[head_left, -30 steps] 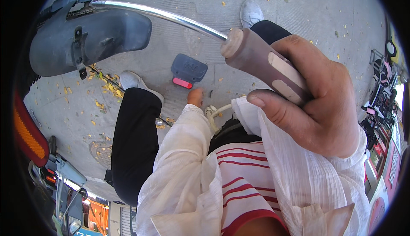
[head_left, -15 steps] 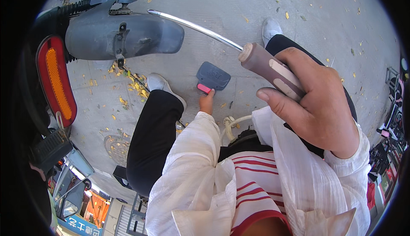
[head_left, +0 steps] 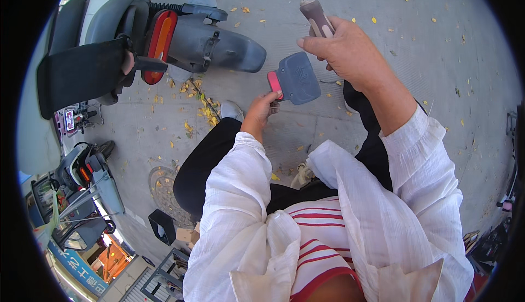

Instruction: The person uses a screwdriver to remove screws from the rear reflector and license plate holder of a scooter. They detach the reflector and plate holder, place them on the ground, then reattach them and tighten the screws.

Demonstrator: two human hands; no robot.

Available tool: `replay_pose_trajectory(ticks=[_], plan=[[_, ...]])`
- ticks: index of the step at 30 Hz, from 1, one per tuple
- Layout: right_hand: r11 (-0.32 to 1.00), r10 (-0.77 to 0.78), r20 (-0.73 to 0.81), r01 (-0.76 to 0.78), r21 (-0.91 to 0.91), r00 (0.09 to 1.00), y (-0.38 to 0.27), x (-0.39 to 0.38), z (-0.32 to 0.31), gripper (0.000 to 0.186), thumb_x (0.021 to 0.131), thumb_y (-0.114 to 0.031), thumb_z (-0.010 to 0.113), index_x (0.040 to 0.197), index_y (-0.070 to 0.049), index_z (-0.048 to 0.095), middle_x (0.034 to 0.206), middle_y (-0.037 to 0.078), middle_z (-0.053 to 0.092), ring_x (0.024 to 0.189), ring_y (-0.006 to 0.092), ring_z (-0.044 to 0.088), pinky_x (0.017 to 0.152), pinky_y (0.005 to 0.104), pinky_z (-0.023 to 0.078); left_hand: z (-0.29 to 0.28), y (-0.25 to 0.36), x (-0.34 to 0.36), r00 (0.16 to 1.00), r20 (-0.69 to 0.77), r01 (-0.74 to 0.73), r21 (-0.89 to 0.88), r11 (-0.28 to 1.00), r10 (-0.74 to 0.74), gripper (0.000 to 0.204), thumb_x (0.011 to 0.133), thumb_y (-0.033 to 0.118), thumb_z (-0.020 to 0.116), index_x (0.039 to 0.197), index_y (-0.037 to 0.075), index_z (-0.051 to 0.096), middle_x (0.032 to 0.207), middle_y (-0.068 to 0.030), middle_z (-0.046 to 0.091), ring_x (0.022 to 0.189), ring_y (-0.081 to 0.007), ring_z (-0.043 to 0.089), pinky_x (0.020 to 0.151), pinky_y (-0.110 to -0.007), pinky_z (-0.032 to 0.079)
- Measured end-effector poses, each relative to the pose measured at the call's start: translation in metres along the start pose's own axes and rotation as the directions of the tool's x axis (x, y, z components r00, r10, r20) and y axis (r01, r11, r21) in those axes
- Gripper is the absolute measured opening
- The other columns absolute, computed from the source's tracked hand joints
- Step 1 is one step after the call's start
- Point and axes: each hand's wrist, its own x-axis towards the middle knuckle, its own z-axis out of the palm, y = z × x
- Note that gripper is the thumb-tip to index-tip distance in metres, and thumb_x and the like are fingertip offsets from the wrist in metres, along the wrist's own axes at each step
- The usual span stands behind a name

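Note:
My right hand (head_left: 358, 56) is closed around the brown and beige handle of a screwdriver (head_left: 314, 18). Its metal shaft points up and away, and the tip lies outside the picture. In my left hand (head_left: 260, 112) is a dark grey plastic plate with a red reflector (head_left: 302, 78), pinched at the red end between thumb and fingers. The plate is held between my knees, a little below the screwdriver. To its left is a parked scooter's grey rear mudguard (head_left: 232, 49) with a metal bracket on it, apart from both hands.
The scooter's red and orange tail reflector (head_left: 159, 46) and black seat part (head_left: 82, 75) stand at the left. More scooters (head_left: 90, 173) are parked farther down that side. Yellow leaves (head_left: 203, 102) lie on the paving near a round manhole cover (head_left: 164, 188). A black box (head_left: 162, 226) sits lower left.
My right hand with the screwdriver has moved up and farther from me. My left hand has raised the plate and turned it. The view has shifted, showing more of the scooter.

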Motion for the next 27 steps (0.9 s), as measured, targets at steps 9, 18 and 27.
replay_pose_trajectory(ticks=[9, 18, 27], plan=[[0.978, -0.176, -0.054, 0.168, -0.128, 0.983, 0.011, -0.002, 0.030, 0.038, 0.078, -0.033, 0.070, 0.090, 0.002, 0.063, 0.072, 0.016, 0.063, 0.067, 0.0249, 0.062, 0.065, 0.0379, 0.048, 0.008, 0.129, -0.144, 0.934, 0.082, -0.352, 0.379, 0.856, 0.347, 0.029, 0.080, 0.029, 0.072, 0.094, 0.005, 0.066, 0.080, 0.0019, 0.061, 0.065, -0.0063, 0.046, 0.061, -0.023, 0.038], [0.919, 0.227, 0.394, -0.330, 0.216, 0.891, -0.011, -0.011, 0.044, 0.034, 0.084, -0.033, 0.069, 0.100, -0.004, 0.061, 0.079, 0.003, 0.056, 0.062, 0.0113, 0.053, 0.050, 0.0268, 0.045, -0.004, 0.152, -0.204, 0.863, 0.024, -0.382, 0.683, 0.622, 0.504, 0.040, 0.074, 0.033, 0.074, 0.085, -0.004, 0.067, 0.068, -0.0024, 0.057, 0.066, -0.0103, 0.050, 0.061, -0.026, 0.040], [0.897, 0.237, 0.414, -0.362, 0.255, 0.879, -0.012, 0.004, 0.062, 0.034, 0.085, -0.036, 0.068, 0.098, -0.006, 0.059, 0.070, 0.001, 0.052, 0.058, 0.0095, 0.051, 0.047, 0.0246, 0.042, 0.008, 0.158, -0.181, 0.849, 0.039, -0.435, 0.619, 0.654, 0.527, 0.034, 0.078, 0.034, 0.073, 0.082, 0.001, 0.066, 0.069, 0.0018, 0.055, 0.066, -0.0065, 0.046, 0.058, -0.024, 0.035]])
